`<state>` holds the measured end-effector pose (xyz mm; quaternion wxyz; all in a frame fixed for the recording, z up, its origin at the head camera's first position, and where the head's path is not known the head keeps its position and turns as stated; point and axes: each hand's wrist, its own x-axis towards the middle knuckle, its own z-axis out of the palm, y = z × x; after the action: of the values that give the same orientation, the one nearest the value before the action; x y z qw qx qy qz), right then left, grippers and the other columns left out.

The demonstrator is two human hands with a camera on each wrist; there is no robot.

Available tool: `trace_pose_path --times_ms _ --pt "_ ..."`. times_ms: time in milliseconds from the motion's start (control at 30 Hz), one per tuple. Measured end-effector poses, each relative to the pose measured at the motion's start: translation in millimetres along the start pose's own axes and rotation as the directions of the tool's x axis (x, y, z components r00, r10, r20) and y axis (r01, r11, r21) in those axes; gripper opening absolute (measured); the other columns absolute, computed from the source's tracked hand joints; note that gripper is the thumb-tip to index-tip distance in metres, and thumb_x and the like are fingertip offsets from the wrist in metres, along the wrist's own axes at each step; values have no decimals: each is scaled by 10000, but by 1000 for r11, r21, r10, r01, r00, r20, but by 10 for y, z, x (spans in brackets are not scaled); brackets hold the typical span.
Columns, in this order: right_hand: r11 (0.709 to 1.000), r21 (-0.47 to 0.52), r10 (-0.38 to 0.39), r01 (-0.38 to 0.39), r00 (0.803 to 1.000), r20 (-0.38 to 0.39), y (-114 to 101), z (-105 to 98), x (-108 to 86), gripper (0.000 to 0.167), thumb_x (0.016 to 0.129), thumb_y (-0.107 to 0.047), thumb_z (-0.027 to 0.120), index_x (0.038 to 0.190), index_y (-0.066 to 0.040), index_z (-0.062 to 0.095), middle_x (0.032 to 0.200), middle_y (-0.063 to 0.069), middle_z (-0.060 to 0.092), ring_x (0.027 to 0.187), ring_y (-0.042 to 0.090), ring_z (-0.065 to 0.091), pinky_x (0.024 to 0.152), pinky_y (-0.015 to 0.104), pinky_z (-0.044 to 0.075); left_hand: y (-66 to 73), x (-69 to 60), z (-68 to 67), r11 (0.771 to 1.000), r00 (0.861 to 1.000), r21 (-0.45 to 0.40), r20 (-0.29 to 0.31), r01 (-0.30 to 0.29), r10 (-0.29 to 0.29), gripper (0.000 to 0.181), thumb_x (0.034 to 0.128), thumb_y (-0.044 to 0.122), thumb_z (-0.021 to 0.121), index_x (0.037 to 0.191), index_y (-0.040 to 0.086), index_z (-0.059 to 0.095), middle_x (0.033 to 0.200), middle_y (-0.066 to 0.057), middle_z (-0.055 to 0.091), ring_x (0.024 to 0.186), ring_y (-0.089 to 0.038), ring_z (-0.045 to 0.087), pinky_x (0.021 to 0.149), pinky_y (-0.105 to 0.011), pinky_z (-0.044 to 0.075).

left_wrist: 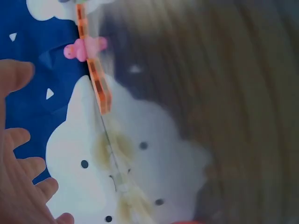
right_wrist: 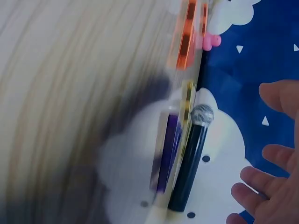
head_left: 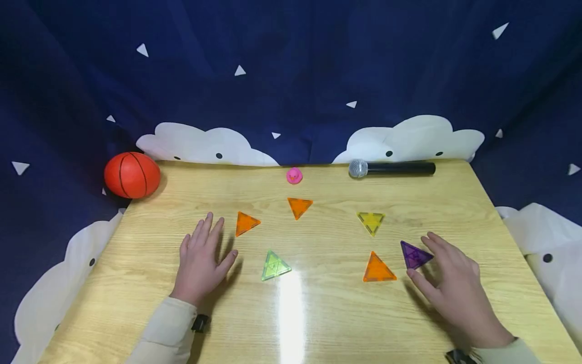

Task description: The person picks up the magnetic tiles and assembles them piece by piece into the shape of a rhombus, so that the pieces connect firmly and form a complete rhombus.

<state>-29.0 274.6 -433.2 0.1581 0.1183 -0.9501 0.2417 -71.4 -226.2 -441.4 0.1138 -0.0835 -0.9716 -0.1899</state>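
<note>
Left grip [head_left: 202, 265]: released, fingers loose, above the surface [head_left: 334, 308]; nearest are the left orange triangle [head_left: 246, 224] and green triangle [head_left: 275, 266].
Right grip [head_left: 458, 289]: released, fingers relaxed, just beside the purple triangle [head_left: 415, 256].
Purple triangle: on surface, between right grip and right orange triangle [head_left: 379, 270].
Yellow triangle [head_left: 371, 221]: nearer than microphone [head_left: 400, 168].
Back edge, middle: pink duck [head_left: 294, 176].
</note>
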Motion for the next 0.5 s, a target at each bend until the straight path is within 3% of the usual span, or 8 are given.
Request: trace_pose_path --times_ms 233,500 --pt "998 59 -14 14 1000 -2 -175 174 36 696 787 -218 838 1377 -9 533 1416 252 508 1253 477 461 884 656 300 25 23 53 999 1000 -41 25 3 -2 744 922 376 677 1540 88 378 1620 -185 266 1470 -421 242 1098 -684 180" --pt "988 148 -47 47 999 -5 -325 370 52 657 762 -154 857 1332 -2 566 1369 210 552 1244 426 484 916 621 310 -38 23 145 994 999 -106 36 12 -8 726 895 268 719 1503 16 412 1582 -230 321 1437 -460 295 1110 -650 247"
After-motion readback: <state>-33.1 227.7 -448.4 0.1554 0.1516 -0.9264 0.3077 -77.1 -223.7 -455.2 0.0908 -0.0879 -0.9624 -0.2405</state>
